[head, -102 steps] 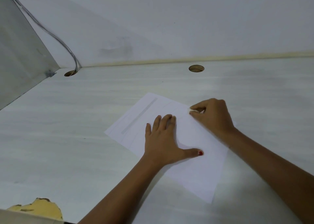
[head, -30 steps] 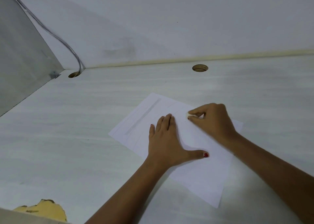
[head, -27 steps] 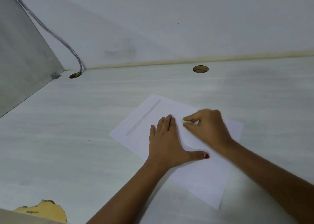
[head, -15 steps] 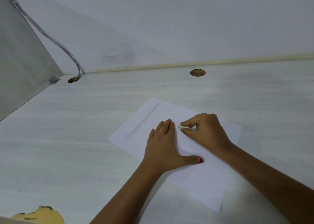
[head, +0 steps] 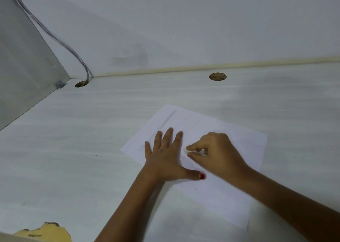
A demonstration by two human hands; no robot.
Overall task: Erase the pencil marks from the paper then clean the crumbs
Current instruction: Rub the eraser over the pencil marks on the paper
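Note:
A white sheet of paper (head: 237, 146) lies at an angle on the pale desk (head: 82, 140), with faint grey pencil lines near its far left edge. My left hand (head: 165, 157) lies flat on the sheet with fingers spread, pressing it down. My right hand (head: 217, 153) is just to the right of it and pinches a small white eraser (head: 186, 149) between thumb and forefinger, its tip on the paper. A few tiny dark specks lie on the sheet.
Two round cable holes are cut in the desk, one at the back right (head: 217, 76) and one in the back left corner (head: 81, 83) with a grey cable (head: 60, 41) running up the wall. A chipped yellow patch (head: 47, 232) shows at the desk's near left edge.
My right hand has moved with the eraser toward me and leftward across the sheet, from the far edge to beside my left forefinger. My left hand stays flat on the paper.

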